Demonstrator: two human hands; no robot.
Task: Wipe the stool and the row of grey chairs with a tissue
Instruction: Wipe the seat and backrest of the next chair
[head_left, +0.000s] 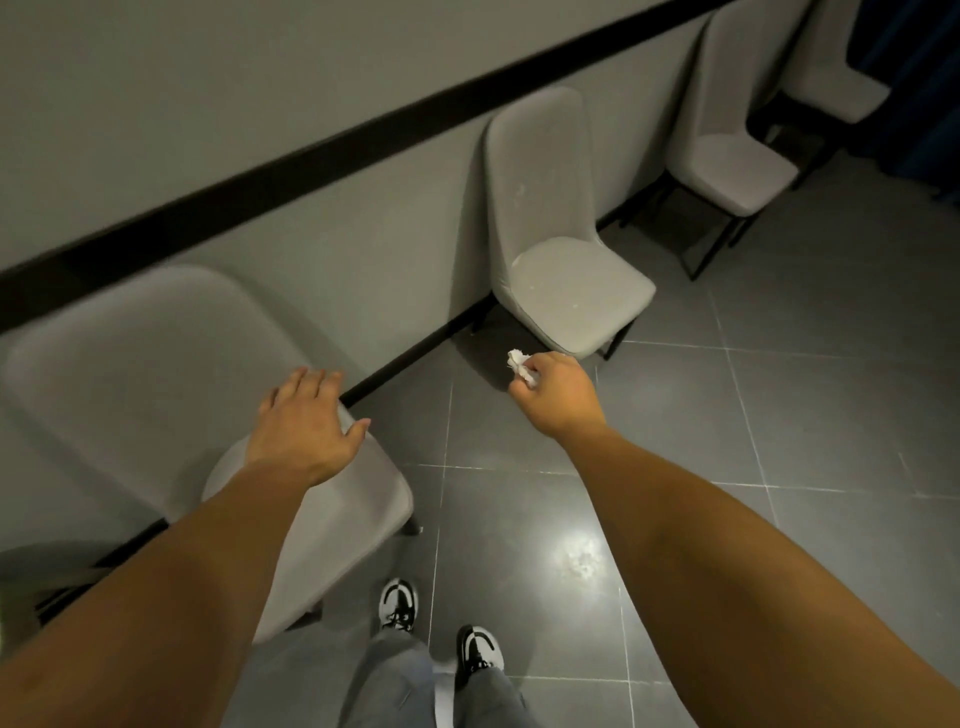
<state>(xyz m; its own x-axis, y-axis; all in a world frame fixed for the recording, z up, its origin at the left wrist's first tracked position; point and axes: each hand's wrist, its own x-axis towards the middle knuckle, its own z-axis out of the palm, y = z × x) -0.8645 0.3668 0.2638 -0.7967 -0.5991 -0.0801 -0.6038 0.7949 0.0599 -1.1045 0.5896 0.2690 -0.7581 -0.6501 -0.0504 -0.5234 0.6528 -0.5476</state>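
A row of grey padded chairs lines the wall. The nearest chair (156, 374) is at the lower left, and my left hand (304, 423) hovers over the far edge of its seat, palm down with fingers spread, holding nothing. My right hand (558, 392) is shut on a crumpled white tissue (521, 365), held in the air above the floor just in front of the second chair (566, 280). That chair's seat and back show pale specks. A third chair (727, 166) and a fourth chair (836, 88) stand farther right. No stool is in view.
Dark grey floor tiles (779, 415) stretch to the right, with a bright light glare near my feet (441, 629). A black rail (363, 140) runs along the grey wall. A dark blue curtain (930, 78) hangs at the top right corner.
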